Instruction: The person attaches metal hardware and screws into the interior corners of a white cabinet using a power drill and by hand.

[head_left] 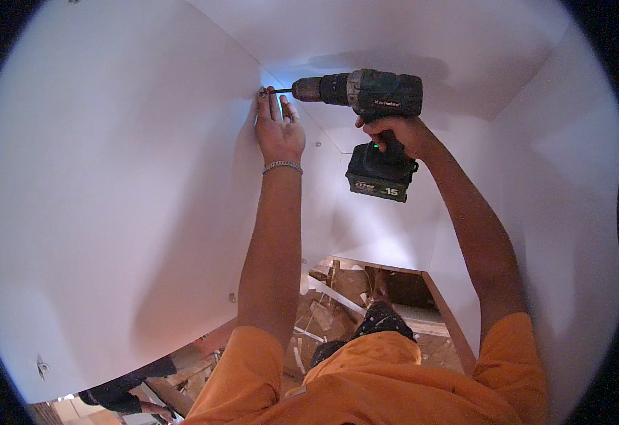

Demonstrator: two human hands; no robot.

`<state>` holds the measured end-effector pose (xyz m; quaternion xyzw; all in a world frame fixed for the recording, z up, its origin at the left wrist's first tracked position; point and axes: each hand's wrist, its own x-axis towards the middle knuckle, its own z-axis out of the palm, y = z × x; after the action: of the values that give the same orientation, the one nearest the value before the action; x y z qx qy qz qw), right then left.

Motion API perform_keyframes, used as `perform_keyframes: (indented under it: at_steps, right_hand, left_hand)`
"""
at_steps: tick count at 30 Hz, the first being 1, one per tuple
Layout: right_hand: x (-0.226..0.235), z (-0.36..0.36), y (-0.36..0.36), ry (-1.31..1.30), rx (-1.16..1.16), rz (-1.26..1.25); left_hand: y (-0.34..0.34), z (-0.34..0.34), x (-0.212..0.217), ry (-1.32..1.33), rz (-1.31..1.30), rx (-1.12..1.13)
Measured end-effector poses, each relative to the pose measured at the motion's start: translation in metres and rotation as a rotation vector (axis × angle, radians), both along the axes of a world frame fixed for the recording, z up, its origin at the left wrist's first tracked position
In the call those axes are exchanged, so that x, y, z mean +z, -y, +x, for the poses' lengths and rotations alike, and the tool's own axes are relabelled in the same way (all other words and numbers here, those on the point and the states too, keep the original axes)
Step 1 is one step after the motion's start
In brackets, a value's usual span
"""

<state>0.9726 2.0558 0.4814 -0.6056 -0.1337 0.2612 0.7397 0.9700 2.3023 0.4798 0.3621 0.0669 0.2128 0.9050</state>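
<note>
Driving a screw [262,91] into the white cabinet panel [111,198]: the right hand [394,133] is wrapped tight on the cordless drill [366,95]; the left hand [279,127] lies flat-fingered beside the bit (probably steadying the screw). Next calls for straight, firm pressure.

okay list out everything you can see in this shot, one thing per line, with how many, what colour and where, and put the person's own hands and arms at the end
cordless drill: one, dark green and black, top centre, bit pointing left at the white panel
drill battery: one, black, at the foot of the drill's handle
white panel: several, white, closing in the left, top and right of the view
small fitting: one, metal, low on the left panel
wood scraps: several, brown and pale, on the floor below
bracelet: one, silver, on the left wrist
orange shirt: one, orange, bottom centre
another person's hand: one, dark sleeve, bottom left
left hand: one, flat against the panel, fingers by the bit's tip
right hand: one, gripping the drill's handle
</note>
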Motion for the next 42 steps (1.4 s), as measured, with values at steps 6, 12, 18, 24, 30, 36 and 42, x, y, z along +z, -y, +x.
perform_keyframes:
  at_steps: [6, 12, 18, 24, 30, 36, 42]
  right_hand:
    - [0.006, 0.003, -0.009, 0.019, 0.060, -0.018]
    - [0.000, 0.007, -0.006, 0.019, 0.066, -0.024]
    - [-0.007, 0.009, -0.005, -0.058, 0.022, -0.018]
    - [-0.009, 0.011, -0.004, -0.017, 0.004, -0.019]
    - [-0.024, 0.017, 0.005, -0.050, -0.021, 0.004]
    - [-0.032, 0.019, 0.008, -0.106, -0.032, 0.084]
    - [-0.036, 0.022, 0.011, -0.153, -0.018, 0.090]
  left_hand:
    - [-0.004, -0.014, 0.011, -0.056, 0.031, 0.050]
    - [0.016, -0.018, 0.030, -0.074, -0.290, 0.077]
    - [0.015, 0.000, 0.018, 0.053, -0.444, 0.064]
    - [0.007, 0.022, 0.009, 0.215, -0.584, 0.020]
    - [0.029, 0.028, 0.007, 0.206, -0.578, 0.072]
    - [0.044, 0.038, -0.006, 0.174, -0.664, 0.091]
    - [0.044, 0.042, -0.012, 0.187, -0.606, 0.070]
